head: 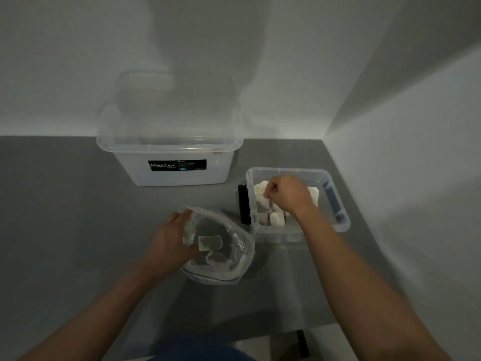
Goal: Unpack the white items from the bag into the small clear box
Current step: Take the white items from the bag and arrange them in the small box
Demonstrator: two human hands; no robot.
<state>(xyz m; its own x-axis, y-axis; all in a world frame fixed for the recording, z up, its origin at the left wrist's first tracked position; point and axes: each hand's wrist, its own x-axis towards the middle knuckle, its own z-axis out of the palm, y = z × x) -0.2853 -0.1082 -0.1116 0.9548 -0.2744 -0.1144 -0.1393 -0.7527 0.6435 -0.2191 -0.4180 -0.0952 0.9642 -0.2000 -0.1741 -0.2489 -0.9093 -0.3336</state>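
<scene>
A clear plastic bag (234, 246) lies open on the grey table, with a few white tea-bag-like items (209, 243) inside. My left hand (169, 238) grips the bag's left rim and holds it open. The small clear box (335, 201) stands to the right of the bag and holds several white items (277, 218). My right hand (285, 191) is over the box with fingers curled, pinching a white item (263, 198) that hangs down inside it.
A large clear Megabox bin (177, 162) stands behind the bag against the white wall. A black object (244, 204) leans against the small box's left side. A wall runs close along the table's right edge.
</scene>
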